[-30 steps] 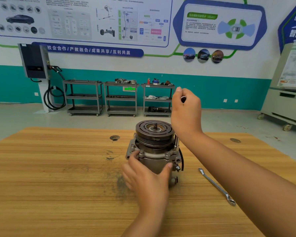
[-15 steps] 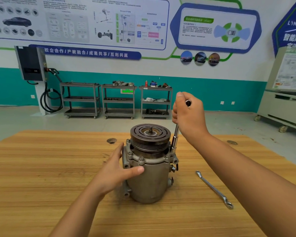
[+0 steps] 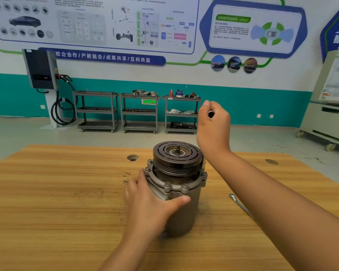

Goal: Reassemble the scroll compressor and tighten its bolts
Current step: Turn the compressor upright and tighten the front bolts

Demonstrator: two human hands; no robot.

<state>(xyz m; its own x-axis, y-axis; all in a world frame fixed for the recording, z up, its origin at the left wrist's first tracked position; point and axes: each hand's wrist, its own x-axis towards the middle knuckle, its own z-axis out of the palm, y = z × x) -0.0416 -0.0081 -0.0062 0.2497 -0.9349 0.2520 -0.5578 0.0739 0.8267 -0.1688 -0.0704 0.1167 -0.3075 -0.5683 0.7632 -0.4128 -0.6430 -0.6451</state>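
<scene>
At the middle of the wooden table [image 3: 67,192], the scroll compressor [image 3: 177,190] is stood upright, its grooved pulley [image 3: 177,156] uppermost and its long axis vertical. Bolts are seen seated around the flange [image 3: 175,187] beneath the pulley. The housing is clasped by the left hand [image 3: 151,208] from the near-left side, with the thumb laid across the front just under the flange and the fingers wrapped out of sight behind.

Above and just to the right of the pulley, the right hand [image 3: 213,130] is closed into a fist around the top of a driver tool [image 3: 211,114], of which only the round metal end shows between the fingers; the shaft below is hidden by the wrist, so its seating on a bolt cannot be confirmed.

The decisive relation is judged to be vertical: the tool is held parallel to the compressor's axis, over the far-right edge of the flange. That side is best served by the right hand, while the body is braced by the left.

A spanner [image 3: 240,205] is left lying on the table, just right of the compressor and partly covered by the right forearm.
</scene>
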